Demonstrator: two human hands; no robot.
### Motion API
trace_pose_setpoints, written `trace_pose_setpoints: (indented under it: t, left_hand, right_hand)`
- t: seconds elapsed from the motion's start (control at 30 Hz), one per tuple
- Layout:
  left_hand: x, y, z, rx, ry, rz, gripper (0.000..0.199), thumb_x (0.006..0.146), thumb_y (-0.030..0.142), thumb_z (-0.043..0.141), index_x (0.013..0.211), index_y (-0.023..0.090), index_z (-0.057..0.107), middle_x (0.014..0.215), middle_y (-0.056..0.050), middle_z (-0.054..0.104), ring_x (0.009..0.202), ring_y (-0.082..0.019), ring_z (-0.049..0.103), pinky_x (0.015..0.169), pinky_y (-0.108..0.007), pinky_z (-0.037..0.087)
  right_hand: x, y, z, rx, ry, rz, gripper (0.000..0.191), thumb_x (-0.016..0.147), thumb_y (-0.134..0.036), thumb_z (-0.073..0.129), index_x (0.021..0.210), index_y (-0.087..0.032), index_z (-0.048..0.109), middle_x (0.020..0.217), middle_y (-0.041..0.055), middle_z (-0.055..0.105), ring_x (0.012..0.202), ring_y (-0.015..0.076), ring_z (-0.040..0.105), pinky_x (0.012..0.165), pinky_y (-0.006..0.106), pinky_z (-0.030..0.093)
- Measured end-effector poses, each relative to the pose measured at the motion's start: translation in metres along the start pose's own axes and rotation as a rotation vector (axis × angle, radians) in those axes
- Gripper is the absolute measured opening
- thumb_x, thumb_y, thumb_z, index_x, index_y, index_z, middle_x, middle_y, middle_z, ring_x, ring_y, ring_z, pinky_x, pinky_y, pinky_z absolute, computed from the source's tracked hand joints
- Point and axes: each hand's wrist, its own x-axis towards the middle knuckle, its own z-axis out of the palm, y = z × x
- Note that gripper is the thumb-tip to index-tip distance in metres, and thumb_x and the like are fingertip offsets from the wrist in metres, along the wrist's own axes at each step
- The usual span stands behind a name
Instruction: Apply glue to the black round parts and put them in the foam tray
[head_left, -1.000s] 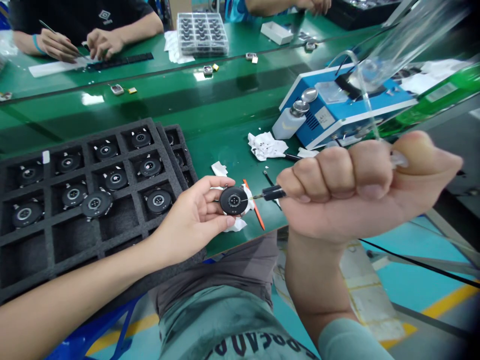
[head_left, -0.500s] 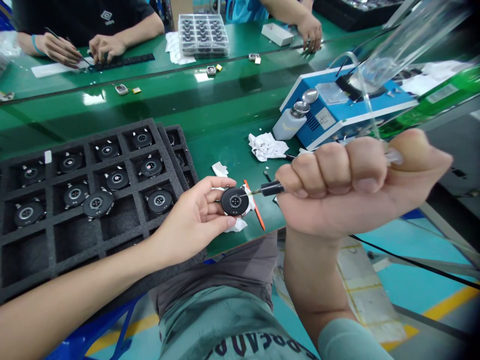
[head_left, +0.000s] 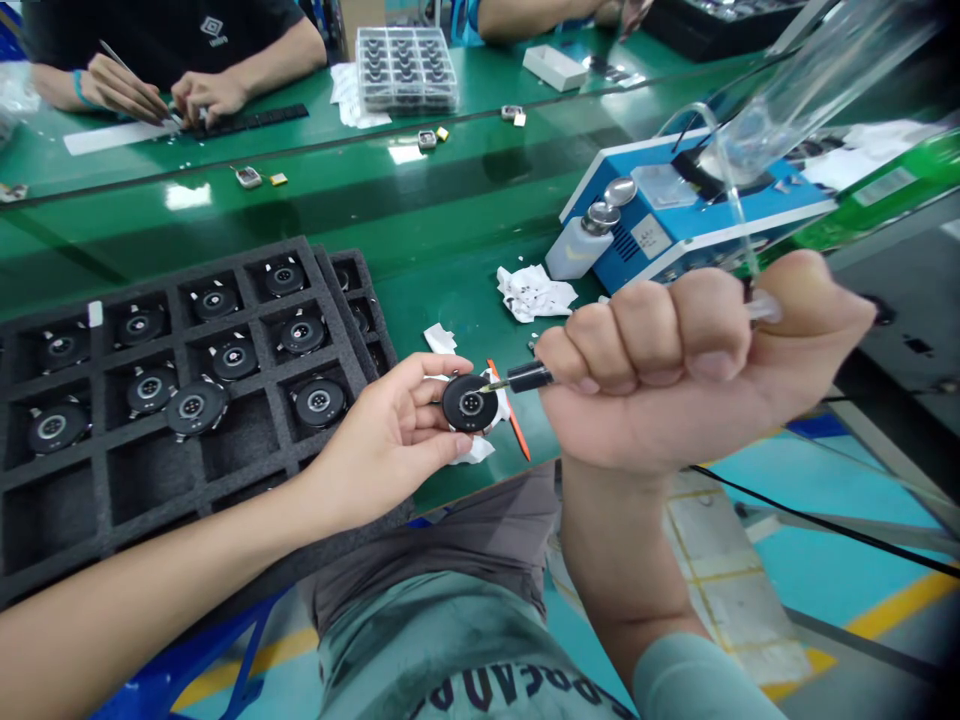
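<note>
Foam tray (head_left: 100, 450) partly behind left forearm (head_left: 225, 555), orange stick (head_left: 517, 432) near black disc (head_left: 470, 403)

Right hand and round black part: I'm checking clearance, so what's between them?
The head view shows the black collar and thin tip sticking out of the right hand, reaching over the black part.

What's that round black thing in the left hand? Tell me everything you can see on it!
The round black thing looks like the back of a watch, with no strap visible. Its dark, smooth face could be plastic or glass. In the middle, a pale ring surrounds tiny dots. The left hand holds it by the edge, face up towards the camera, near the table's edge. The thin needle reaches over its face; I can't tell whether the tip touches.
</note>
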Motion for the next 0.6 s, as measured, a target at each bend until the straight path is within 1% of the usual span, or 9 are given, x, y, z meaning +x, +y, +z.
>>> trace_pose_setpoints:
  t: [0.07,0.23,0.43,0.6]
  left_hand:
    - [0.0002,0.0001,0.0004,-0.005,-0.004,0.003,0.048,0.077,0.004,0.077,0.119,0.019,0.056,0.104,-0.005,0.071,0.087,-0.015,0.069,0.079,-0.028,0.056]
    - [-0.0001,-0.0002,0.0002,-0.012,-0.005,0.003,0.049,0.076,0.004,0.077,0.119,0.019,0.056,0.103,-0.004,0.072,0.087,-0.014,0.069,0.081,-0.028,0.056]
    - [-0.0001,0.0006,0.0016,-0.007,-0.009,0.000,0.049,0.077,0.005,0.077,0.120,0.019,0.056,0.104,-0.005,0.072,0.088,-0.014,0.069,0.082,-0.029,0.057]
    - [0.0000,0.0007,0.0011,0.000,0.000,-0.002,0.049,0.077,0.005,0.077,0.119,0.019,0.056,0.104,-0.005,0.072,0.088,-0.015,0.070,0.082,-0.030,0.057]
  right_hand:
    - [0.0000,0.0011,0.0004,-0.004,-0.009,0.010,0.063,0.090,-0.033,0.066,0.049,-0.019,0.020,0.046,-0.0073,0.019,0.045,0.0087,0.014,0.048,0.030,0.021]
    - [-0.0005,0.0023,0.0046,0.007,-0.002,0.011,0.065,0.088,-0.031,0.067,0.050,-0.019,0.016,0.048,-0.0078,0.011,0.046,0.0089,0.009,0.048,0.030,0.016]
    - [-0.0010,0.0030,0.0066,-0.014,-0.004,0.029,0.063,0.091,-0.033,0.062,0.049,-0.019,0.018,0.047,-0.0080,0.013,0.044,0.0081,0.011,0.047,0.030,0.020]
    - [-0.0046,0.0038,0.0038,0.038,-0.003,0.049,0.064,0.090,-0.032,0.064,0.049,-0.020,0.016,0.046,-0.0079,0.013,0.044,0.0083,0.012,0.045,0.030,0.019]
